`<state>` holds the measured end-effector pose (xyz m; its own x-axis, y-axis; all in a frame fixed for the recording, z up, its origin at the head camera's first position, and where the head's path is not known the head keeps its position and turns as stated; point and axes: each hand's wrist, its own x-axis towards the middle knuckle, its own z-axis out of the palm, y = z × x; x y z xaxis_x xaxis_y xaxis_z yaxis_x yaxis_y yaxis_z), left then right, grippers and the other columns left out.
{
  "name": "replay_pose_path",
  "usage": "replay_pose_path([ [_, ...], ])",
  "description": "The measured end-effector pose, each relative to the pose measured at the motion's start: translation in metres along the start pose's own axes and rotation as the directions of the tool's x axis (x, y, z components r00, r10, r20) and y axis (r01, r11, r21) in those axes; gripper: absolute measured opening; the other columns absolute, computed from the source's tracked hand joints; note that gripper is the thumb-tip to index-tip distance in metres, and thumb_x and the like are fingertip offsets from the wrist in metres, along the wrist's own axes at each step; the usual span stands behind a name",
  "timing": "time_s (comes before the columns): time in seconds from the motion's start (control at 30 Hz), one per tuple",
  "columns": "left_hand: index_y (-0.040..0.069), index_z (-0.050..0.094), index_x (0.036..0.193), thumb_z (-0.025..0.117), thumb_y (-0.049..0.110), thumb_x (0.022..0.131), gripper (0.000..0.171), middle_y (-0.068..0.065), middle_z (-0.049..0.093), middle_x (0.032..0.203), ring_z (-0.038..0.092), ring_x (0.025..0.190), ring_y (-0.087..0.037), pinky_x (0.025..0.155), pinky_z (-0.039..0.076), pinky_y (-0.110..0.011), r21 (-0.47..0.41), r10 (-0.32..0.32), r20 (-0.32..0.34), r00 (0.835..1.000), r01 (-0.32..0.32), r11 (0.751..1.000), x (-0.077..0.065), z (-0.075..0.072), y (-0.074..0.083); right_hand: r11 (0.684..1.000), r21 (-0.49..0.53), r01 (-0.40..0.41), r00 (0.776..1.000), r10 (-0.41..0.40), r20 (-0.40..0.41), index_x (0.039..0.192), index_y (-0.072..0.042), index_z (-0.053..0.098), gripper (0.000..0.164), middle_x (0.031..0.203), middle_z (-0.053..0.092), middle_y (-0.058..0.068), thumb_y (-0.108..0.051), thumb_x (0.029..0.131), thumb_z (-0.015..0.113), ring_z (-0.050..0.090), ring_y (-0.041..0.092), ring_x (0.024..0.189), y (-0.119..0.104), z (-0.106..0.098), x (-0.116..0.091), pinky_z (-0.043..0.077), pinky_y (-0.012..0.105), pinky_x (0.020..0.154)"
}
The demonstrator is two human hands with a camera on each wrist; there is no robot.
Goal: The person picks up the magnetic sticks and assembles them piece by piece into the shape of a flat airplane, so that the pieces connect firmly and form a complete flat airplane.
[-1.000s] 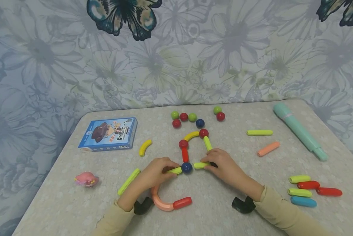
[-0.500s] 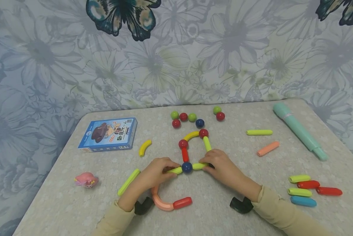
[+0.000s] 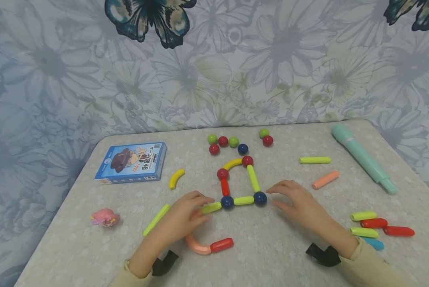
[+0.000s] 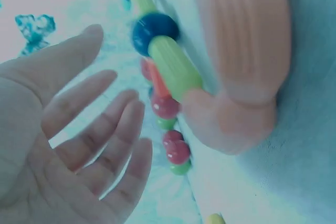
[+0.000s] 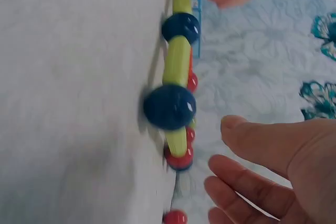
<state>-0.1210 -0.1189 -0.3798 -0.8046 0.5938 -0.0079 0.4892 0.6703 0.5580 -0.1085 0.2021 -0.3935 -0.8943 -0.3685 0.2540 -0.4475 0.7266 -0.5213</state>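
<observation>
A closed loop of rods and balls lies mid-table in the head view. Its lower corners are a blue ball (image 3: pixel 227 202) and a second blue ball (image 3: pixel 260 198), joined by a lime rod (image 3: pixel 243 200). Red balls, a yellow curved rod (image 3: pixel 233 164), a red rod (image 3: pixel 225 187) and a lime side rod (image 3: pixel 253 178) make up the rest. Another lime rod (image 4: pixel 176 69) runs from the left blue ball to an orange curved rod (image 4: pixel 247 35). My left hand (image 3: pixel 178 215) hovers beside that joint, fingers spread and holding nothing. Just right of the loop, my right hand (image 3: pixel 302 203) is empty, fingers relaxed.
Loose balls (image 3: pixel 223 141) lie behind the loop. A blue card box (image 3: pixel 131 162) and a pink toy (image 3: pixel 105 218) are at left. Several loose rods (image 3: pixel 364 216) and a mint-green tube (image 3: pixel 365 159) are at right. A patterned wall stands behind.
The right-hand lime rod met the left blue ball. My right hand then let go and drew back right, uncovering the corner blue ball. My left hand loosened off its lime rod.
</observation>
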Motion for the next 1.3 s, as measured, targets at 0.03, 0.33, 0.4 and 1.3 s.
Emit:
replay_pose_path([
  [0.03, 0.012, 0.063, 0.118, 0.074, 0.016, 0.081, 0.039, 0.001, 0.058, 0.102, 0.055, 0.091, -0.014, 0.077, 0.047, -0.033, -0.001, 0.005, 0.021, 1.000, -0.005, 1.000, -0.005, 0.000, 0.003, 1.000, 0.001, -0.009, 1.000, 0.009, -0.010, 0.108, -0.010, 0.067, 0.033, 0.105, 0.061, 0.002, -0.002, 0.077, 0.075, 0.056, 0.024, 0.100, 0.003, -0.006, -0.006, 0.046, 0.045, 0.083],
  [0.33, 0.019, 0.066, 0.114, 0.076, 0.029, 0.080, 0.037, 0.016, 0.056, 0.102, 0.051, 0.091, -0.002, 0.079, 0.044, -0.024, -0.116, 0.082, 0.231, 0.970, -0.056, 0.992, -0.022, 0.018, 0.005, 0.995, -0.077, -0.067, 0.989, 0.056, -0.135, 0.106, -0.015, 0.068, 0.039, 0.100, 0.064, -0.004, 0.000, 0.071, 0.078, 0.059, 0.017, 0.083, 0.038, -0.046, -0.062, 0.049, 0.031, 0.068],
  [0.4, 0.019, 0.067, 0.113, 0.076, 0.027, 0.080, 0.035, 0.017, 0.056, 0.099, 0.051, 0.088, -0.001, 0.078, 0.044, -0.023, -0.119, 0.088, 0.231, 0.969, -0.062, 0.991, -0.022, 0.021, 0.005, 0.994, -0.078, -0.080, 0.985, 0.067, -0.161, 0.106, -0.015, 0.068, 0.039, 0.099, 0.064, -0.004, 0.000, 0.072, 0.078, 0.059, 0.013, 0.082, 0.045, -0.050, -0.068, 0.047, 0.023, 0.068],
  [1.3, 0.017, 0.071, 0.104, 0.075, 0.014, 0.080, 0.024, 0.017, 0.058, 0.087, 0.053, 0.077, -0.003, 0.071, 0.046, -0.023, -0.130, 0.023, 0.150, 0.988, -0.004, 0.992, -0.018, 0.025, -0.009, 0.954, -0.143, -0.262, 0.965, 0.260, -0.035, 0.103, -0.011, 0.069, 0.028, 0.092, 0.065, 0.001, -0.003, 0.076, 0.075, 0.050, -0.002, 0.069, 0.075, -0.083, -0.112, 0.045, 0.022, 0.054],
])
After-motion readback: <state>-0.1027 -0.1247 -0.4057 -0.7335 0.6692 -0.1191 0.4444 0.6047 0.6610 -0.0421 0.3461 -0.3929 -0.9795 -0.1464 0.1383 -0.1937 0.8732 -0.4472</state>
